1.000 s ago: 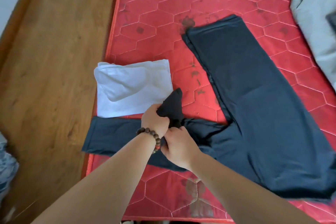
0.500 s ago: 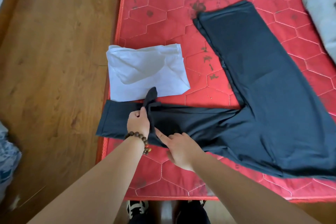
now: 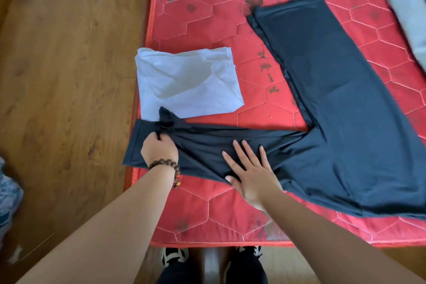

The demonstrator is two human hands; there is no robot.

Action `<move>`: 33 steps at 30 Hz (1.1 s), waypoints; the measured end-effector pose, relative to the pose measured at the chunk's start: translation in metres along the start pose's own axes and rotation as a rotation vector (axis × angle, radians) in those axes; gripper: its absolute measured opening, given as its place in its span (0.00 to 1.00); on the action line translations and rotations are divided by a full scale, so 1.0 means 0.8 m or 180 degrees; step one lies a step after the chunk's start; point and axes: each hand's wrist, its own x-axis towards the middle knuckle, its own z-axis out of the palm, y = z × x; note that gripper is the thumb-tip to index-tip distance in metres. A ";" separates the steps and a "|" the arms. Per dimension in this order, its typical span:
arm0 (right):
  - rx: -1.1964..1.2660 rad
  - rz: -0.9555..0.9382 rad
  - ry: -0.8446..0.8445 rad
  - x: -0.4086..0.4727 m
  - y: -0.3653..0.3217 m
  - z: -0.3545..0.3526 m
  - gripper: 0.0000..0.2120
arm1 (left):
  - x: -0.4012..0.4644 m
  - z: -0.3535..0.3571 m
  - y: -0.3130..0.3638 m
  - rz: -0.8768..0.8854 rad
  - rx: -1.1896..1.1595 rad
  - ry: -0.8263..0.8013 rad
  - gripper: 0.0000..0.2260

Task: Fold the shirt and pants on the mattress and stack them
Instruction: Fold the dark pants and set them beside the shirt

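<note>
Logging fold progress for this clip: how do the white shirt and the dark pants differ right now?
The white shirt is folded into a compact rectangle; the dark pants lie spread in an L shape. No hand touches the shirt; the left hand pinches the pants and the right hand presses flat on them. The pants cover far more area. Both lie on the red mattress.

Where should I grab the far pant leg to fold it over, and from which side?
Probably take the far leg of the dark pants at its hem, pinching both corners and coming from the far end. The leg lies flat and straight on the mattress, so the hem edge is free. The right hand lies flat on the near leg; the left hand pinches bunched fabric beside the folded white shirt.
</note>
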 end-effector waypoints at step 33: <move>-0.0058 0.0888 0.0540 -0.010 0.002 0.000 0.29 | 0.081 -0.063 -0.027 0.1193 0.0747 -0.0262 0.07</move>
